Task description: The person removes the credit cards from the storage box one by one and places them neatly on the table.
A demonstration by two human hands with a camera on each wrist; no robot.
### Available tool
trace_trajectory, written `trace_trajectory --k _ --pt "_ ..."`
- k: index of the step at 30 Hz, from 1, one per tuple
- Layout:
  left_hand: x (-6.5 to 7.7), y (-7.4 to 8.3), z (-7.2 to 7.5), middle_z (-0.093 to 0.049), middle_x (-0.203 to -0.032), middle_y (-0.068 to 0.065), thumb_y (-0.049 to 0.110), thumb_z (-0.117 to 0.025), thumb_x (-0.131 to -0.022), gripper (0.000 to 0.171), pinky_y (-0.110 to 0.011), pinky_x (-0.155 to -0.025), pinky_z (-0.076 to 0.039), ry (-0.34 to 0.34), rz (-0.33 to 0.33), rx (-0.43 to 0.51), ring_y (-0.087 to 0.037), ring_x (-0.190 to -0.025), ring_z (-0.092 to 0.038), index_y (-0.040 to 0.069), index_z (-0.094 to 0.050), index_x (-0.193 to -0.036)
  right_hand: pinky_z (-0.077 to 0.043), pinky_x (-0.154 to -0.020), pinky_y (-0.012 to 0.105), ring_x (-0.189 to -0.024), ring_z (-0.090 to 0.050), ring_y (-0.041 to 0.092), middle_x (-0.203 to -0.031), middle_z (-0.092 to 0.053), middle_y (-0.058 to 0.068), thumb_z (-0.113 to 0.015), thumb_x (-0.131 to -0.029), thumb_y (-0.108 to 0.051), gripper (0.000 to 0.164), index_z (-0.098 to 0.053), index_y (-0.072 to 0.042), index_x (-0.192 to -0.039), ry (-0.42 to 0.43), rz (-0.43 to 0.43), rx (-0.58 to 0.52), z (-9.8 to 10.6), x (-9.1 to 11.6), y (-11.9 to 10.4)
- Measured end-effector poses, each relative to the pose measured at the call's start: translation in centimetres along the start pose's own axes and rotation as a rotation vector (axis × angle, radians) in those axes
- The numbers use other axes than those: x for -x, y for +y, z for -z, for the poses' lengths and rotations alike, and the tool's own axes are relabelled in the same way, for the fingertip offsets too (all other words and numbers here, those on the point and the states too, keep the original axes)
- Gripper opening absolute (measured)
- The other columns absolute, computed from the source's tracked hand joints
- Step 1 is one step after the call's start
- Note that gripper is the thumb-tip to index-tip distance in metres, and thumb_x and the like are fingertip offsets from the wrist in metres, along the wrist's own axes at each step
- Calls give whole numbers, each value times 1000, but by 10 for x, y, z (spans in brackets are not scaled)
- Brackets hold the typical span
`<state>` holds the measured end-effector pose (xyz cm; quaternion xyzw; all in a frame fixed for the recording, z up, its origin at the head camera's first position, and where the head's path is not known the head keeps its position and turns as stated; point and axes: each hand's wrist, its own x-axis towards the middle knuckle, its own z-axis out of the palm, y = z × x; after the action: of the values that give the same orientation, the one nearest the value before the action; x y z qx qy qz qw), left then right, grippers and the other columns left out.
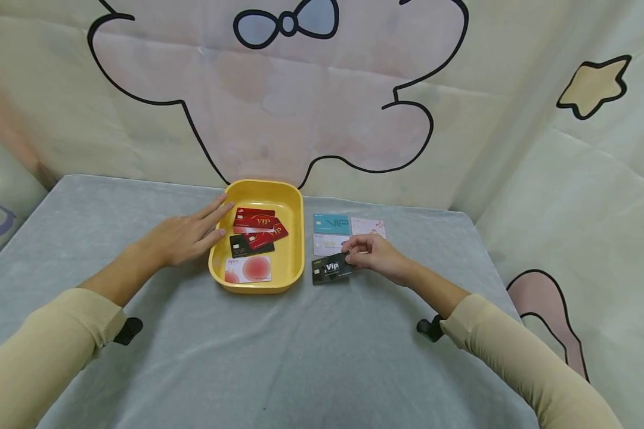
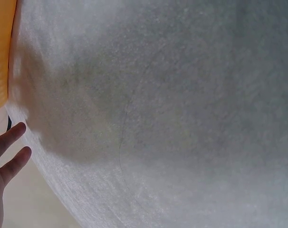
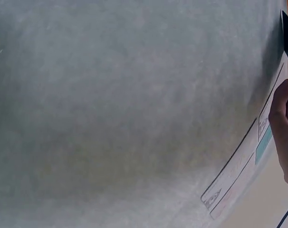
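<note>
1. right hand [image 1: 375, 257] pinches the black vip card [image 1: 328, 271] just right of the yellow tray [image 1: 291, 256].
2. left hand [image 1: 185, 238], fingers spread, touches the tray's left rim.
3. overlapping red cards [image 1: 263, 222] lie inside.

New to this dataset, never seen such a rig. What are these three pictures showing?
There is no robot: a person is working with two bare hands. The wide picture comes from a camera on the head, looking forward and down. The other two come from cameras on the left and right wrists, and mostly show the gray cloth covering the table.

On the cloth sits a yellow tray holding red cards, a black card and a white card with reddish circles. To its right lie more cards, including a teal one.

The left hand rests on the tray's left edge. The right hand pinches a black "Vip" card.
</note>
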<state>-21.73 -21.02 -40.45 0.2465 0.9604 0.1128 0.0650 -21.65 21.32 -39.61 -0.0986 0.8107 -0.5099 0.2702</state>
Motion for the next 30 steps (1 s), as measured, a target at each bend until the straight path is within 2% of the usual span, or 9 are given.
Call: trace_trajectory --k 6,11,19,30 --pt "0 1 0 -6 -167 -11 44 -37 -105 68 -55 -93 -48 4 -7 5 -40 -118 -59 14 -14 -161 -53 -72 29 -82 -56 18 -84 -59 6 -66 -91 -5 17 -64 2 -107 -2 44 102 3 0 6" --pt "0 1 0 -8 -167 -12 44 -38 -105 68 -54 -92 -50 8 -6 3 -40 -116 -60 14 -15 -161 -52 -68 26 -80 -56 19 -83 -59 6 -67 -91 -3 16 -64 1 -106 -9 60 143 4 -1 9" --pt "0 2 1 -7 -167 -12 45 -37 -104 68 -55 -92 -50 -1 6 4 -40 -120 -59 15 -14 -161 -48 -63 26 -71 -55 18 -77 -58 5 -64 -94 -4 16 -63 1 -108 -38 34 207 4 0 12" --pt "0 3 0 -8 -167 -11 47 -38 -104 69 -53 -89 -51 -7 12 -3 -39 -114 -61 16 -14 -161 -48 -65 28 -75 -58 21 -80 -62 10 -58 -95 -10 18 -63 2 -108 -49 8 259 5 1 7"
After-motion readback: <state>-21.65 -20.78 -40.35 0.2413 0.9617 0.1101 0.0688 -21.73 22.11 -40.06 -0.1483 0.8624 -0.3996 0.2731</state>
